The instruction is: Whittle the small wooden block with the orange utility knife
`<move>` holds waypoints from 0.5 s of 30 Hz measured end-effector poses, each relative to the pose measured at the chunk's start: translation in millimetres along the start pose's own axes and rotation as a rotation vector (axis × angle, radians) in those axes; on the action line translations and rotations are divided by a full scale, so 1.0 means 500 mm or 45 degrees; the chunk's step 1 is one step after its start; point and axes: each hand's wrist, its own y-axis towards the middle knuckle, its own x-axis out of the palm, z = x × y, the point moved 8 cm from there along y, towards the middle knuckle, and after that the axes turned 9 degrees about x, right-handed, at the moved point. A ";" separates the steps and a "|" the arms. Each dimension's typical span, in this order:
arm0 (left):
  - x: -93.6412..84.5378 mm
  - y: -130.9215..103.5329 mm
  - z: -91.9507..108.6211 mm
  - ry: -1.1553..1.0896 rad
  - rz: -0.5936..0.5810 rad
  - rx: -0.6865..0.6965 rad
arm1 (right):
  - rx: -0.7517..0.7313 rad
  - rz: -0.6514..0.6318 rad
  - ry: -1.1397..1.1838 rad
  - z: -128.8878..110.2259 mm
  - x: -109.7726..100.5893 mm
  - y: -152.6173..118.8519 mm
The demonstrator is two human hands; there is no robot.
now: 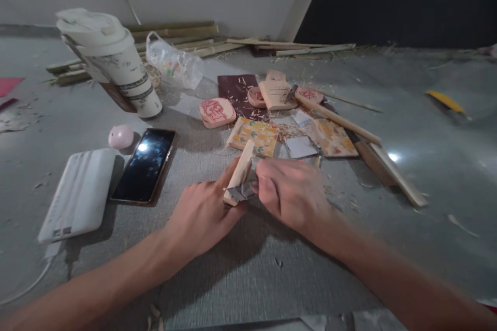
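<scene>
A short pale wooden strip [243,166] stands tilted near the middle of the view, and my left hand [205,212] is closed round it. Across the lower end of the strip lies a grey metal blade [245,191]. My right hand [289,191] forms a fist at the blade's right end and grips it; the rest of what it holds is hidden by the fingers. Just beyond both hands is a yellow patterned square [254,136] with wood shavings beside it.
A white cup [112,62], phone [145,165], power bank [79,191] and pink object [120,136] stand left. Carved red stamps [217,112], a hammer-like tool [337,116] and a wooden strip [399,176] lie beyond and right. A yellow cutter [446,101] lies far right.
</scene>
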 end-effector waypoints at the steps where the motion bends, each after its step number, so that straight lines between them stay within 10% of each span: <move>1: 0.000 0.000 -0.001 0.001 0.000 -0.008 | -0.001 -0.007 -0.011 0.000 0.001 0.003; 10: 0.030 -0.030 0.059 0.043 0.154 0.290 | 0.553 0.188 -0.383 0.204 -0.040 0.038; 15: 0.010 -0.020 0.024 0.128 0.205 0.112 | 0.452 0.167 -0.158 0.180 -0.037 0.029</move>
